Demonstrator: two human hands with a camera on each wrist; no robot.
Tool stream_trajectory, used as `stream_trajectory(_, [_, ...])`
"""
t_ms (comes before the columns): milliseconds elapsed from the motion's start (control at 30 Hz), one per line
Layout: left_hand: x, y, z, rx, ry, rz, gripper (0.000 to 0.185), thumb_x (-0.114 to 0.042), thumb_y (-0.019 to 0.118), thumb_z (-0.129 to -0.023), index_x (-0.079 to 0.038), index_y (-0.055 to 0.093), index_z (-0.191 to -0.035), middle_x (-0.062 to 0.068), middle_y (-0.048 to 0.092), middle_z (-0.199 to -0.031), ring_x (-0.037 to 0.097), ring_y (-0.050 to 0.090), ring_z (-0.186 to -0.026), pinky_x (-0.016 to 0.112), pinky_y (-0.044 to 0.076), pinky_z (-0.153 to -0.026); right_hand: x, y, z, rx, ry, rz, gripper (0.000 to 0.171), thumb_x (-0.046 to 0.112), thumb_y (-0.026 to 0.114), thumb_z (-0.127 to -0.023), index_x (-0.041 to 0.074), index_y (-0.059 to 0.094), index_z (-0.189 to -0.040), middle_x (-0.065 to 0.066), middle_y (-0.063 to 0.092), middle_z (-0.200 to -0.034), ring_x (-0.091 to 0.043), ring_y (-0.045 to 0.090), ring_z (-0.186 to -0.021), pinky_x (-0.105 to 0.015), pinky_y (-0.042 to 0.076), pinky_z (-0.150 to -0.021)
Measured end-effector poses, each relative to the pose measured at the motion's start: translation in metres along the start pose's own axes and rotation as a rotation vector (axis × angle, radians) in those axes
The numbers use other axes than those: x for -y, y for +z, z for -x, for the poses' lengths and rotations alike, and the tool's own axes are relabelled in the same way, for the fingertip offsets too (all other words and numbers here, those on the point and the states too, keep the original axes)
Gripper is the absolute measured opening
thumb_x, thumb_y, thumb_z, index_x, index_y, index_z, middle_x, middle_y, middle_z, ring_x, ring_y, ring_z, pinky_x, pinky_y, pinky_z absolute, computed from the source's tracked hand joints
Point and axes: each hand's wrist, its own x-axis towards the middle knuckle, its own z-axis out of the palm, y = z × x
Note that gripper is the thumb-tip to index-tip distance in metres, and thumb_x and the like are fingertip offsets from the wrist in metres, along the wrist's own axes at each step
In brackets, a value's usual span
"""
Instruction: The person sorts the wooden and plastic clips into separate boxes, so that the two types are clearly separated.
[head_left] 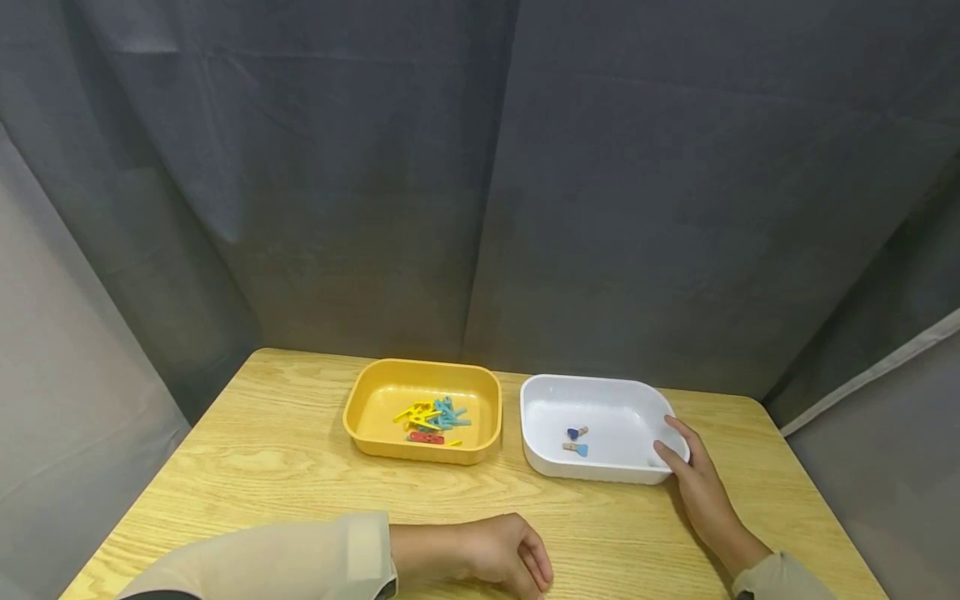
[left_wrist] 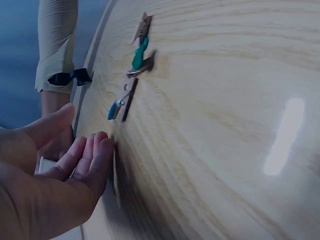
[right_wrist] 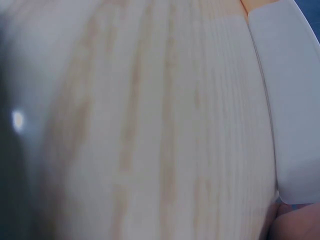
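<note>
My right hand holds the right end of a white tray, its thumb over the near corner and a finger across the rim. Two small wooden clothespins lie inside: one with a dark blue ornament, one with a light blue ornament. My left hand is low over the table's front, fingers loosely bent. In the left wrist view its thumb stands apart from the fingers, close to wooden clothespins with a blue piece and a teal piece. A thin brownish strip shows beside the fingertips.
Left of the white tray stands a yellow tray with yellow pegs, teal pegs and a red peg. Both trays sit near the back of the wooden table. Grey curtains hang behind and at the sides.
</note>
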Motion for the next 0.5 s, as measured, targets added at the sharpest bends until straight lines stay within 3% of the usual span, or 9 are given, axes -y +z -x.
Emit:
stream_trajectory(133, [0.001, 0.003, 0.005, -0.003, -0.008, -0.113, 0.013, 0.015, 0.071, -0.084, 0.005, 0.071, -0.092, 0.006, 0.071, -0.081, 0.009, 0.059, -0.063, 0.016, 0.047, -0.054, 0.0, 0.0, -0.001, -0.003, 0.003, 0.01, 0.075, 0.035, 0.056, -0.107, 0.023, 0.012, -0.167, -0.004, -0.012, -0.173, -0.028, -0.01, -0.159, -0.05, -0.001, -0.127])
stream_trajectory(267, [0.0, 0.008, 0.009, -0.026, 0.024, -0.275, 0.015, 0.011, 0.076, -0.082, -0.002, 0.071, -0.086, -0.001, 0.068, -0.074, 0.009, 0.06, -0.064, 0.018, 0.05, -0.06, 0.001, 0.0, 0.0, -0.003, 0.004, 0.017, 0.075, 0.035, 0.055, -0.108, 0.023, 0.012, -0.167, -0.004, -0.012, -0.173, -0.028, -0.01, -0.159, -0.05, -0.002, -0.127])
stream_trajectory(367, [0.0, 0.011, 0.01, -0.038, 0.035, -0.32, 0.017, 0.01, 0.078, -0.081, -0.004, 0.071, -0.081, -0.001, 0.067, -0.069, 0.01, 0.062, -0.066, 0.019, 0.052, -0.067, 0.001, 0.0, 0.0, -0.004, 0.002, 0.013, 0.074, 0.035, 0.055, -0.108, 0.023, 0.012, -0.167, -0.005, -0.011, -0.173, -0.028, -0.01, -0.159, -0.05, -0.002, -0.127])
stream_trajectory(500, [0.002, 0.014, 0.012, -0.048, 0.02, -0.34, 0.02, 0.013, 0.077, -0.08, -0.006, 0.071, -0.079, 0.0, 0.066, -0.068, 0.01, 0.06, -0.065, 0.02, 0.051, -0.065, 0.0, 0.0, 0.001, -0.004, 0.001, 0.004, 0.074, 0.035, 0.055, -0.108, 0.023, 0.012, -0.167, -0.005, -0.012, -0.173, -0.028, -0.01, -0.159, -0.048, -0.002, -0.127])
